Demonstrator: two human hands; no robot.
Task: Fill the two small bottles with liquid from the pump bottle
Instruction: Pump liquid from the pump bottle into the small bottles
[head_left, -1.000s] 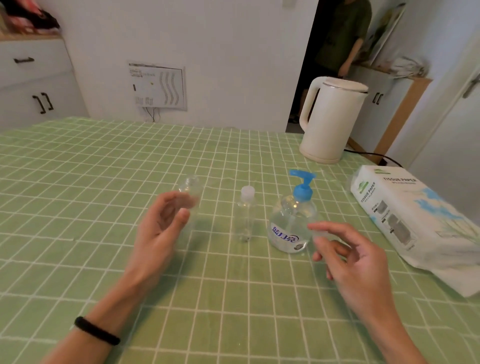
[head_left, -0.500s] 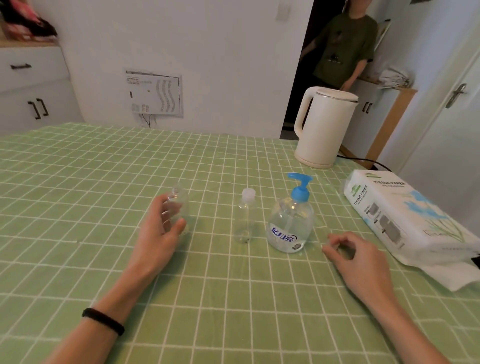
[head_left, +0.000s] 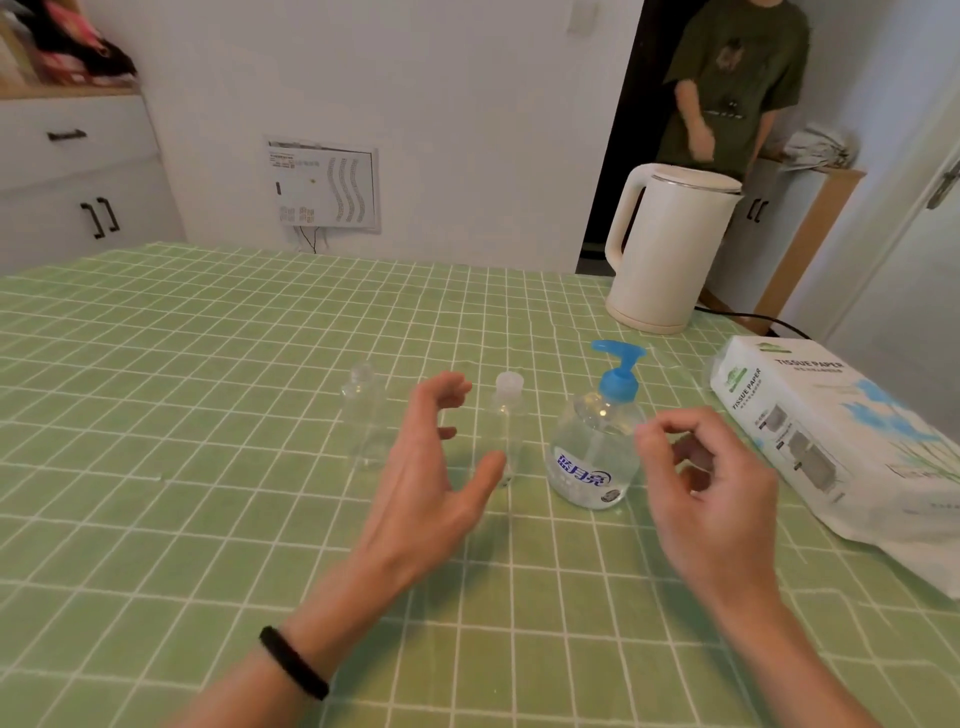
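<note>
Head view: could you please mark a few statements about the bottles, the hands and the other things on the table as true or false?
1. The pump bottle has a blue pump head. True.
2. The left hand grips the capped small bottle. False: the left hand's fingers are spread open beside that bottle, not closed round it.
3. Both small bottles lie on their sides. False: the capped small bottle and the other small bottle stand upright.
4. The kettle stands behind the pump bottle. True.
5. The tissue pack lies left of the bottles. False: the tissue pack lies to their right.
</note>
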